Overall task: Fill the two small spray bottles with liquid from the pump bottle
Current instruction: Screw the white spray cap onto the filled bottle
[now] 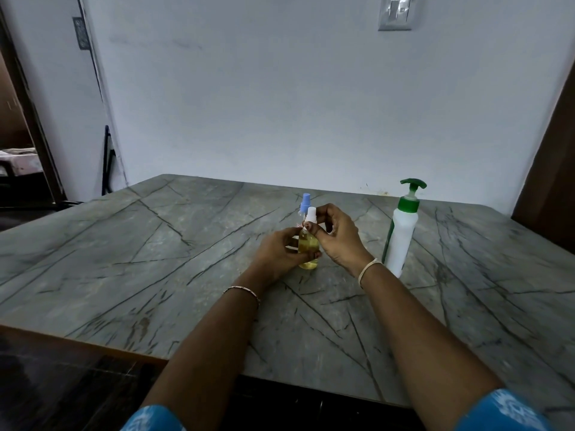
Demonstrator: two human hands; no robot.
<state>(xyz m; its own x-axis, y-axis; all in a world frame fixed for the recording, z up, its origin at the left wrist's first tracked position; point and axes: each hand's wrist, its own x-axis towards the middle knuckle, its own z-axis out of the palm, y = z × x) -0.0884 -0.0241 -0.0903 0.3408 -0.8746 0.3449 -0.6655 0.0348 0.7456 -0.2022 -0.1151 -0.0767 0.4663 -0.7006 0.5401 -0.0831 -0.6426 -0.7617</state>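
Left hand: the left hand is curled round the body of the yellow bottle and grips it, with the thumb in front, low down.
Right hand: the right hand pinches the neck of the same bottle with thumb and finger, just under the white top. Its other fingers are bent beside the top.
Yellow bottle: small, round and see-through, with yellow liquid inside. It is upright between the two hands, near the middle of the surface, and its bottom seems to rest there.
Blue bottle: the blue bottle is just behind the yellow one. Only its blue spray top shows, so I cannot tell how full it is.
Pump bottle: the pump bottle stands upright to the right, near the right wrist and apart from the small bottles. It is tall, white and smooth, with a green collar and a green pump head.
Surface: flat and grey like stone, with thin dark lines crossing it. The near edge is orange-brown.
Room: a plain pale wall is behind, with a switch high up. A dark doorway is on the left.
Wrists: a thin bangle on the left, a pale band on the right.
Sleeves: the blue patterned sleeves show at the bottom.
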